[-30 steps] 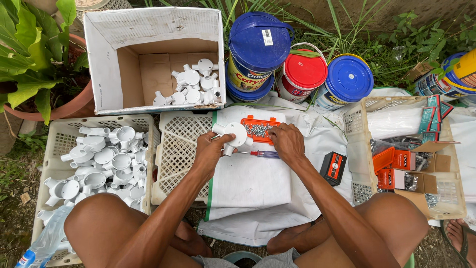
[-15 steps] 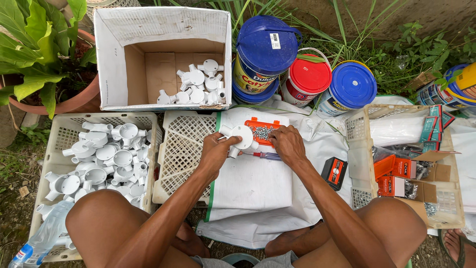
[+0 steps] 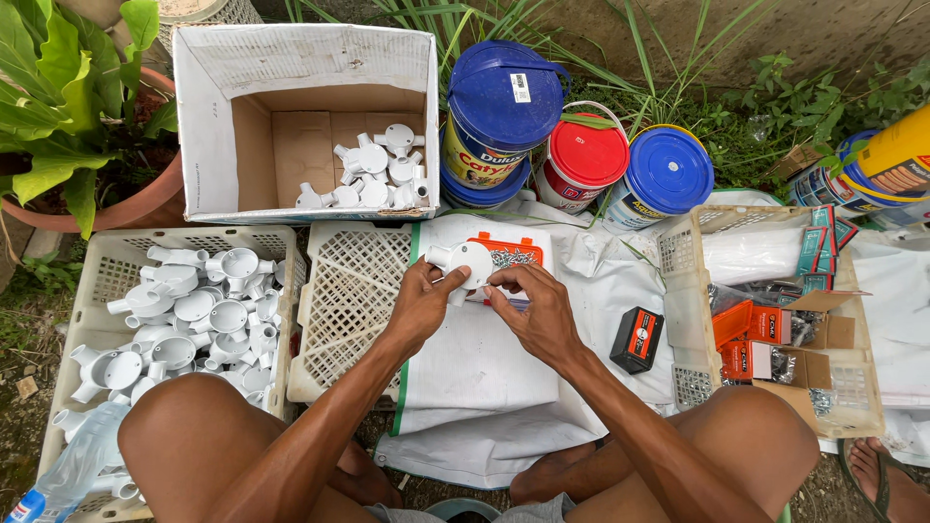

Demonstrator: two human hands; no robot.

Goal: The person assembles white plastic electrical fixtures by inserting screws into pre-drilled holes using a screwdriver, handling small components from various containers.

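We see the left hand and right hand meeting over a white woven sack spread on the ground. Both are clamped on a white round plastic conduit junction box, the left gripping its rim from 9 o'clock, the right pinching at its 3 o'clock edge. Compared with half a second ago, the box sits higher and more face-up between the fingers, and the right thumb has closed in on it; we judge the fitting work on this piece is under way, not finished.

Just behind the box, at 12 o'clock, lies an orange flat plastic case of small screws. At 9 o'clock stands a cream perforated plastic crate full of similar white fittings; an upturned empty crate lies beside it. A white cardboard carton at 11 o'clock holds a few more. A small black box rests at 3 o'clock.
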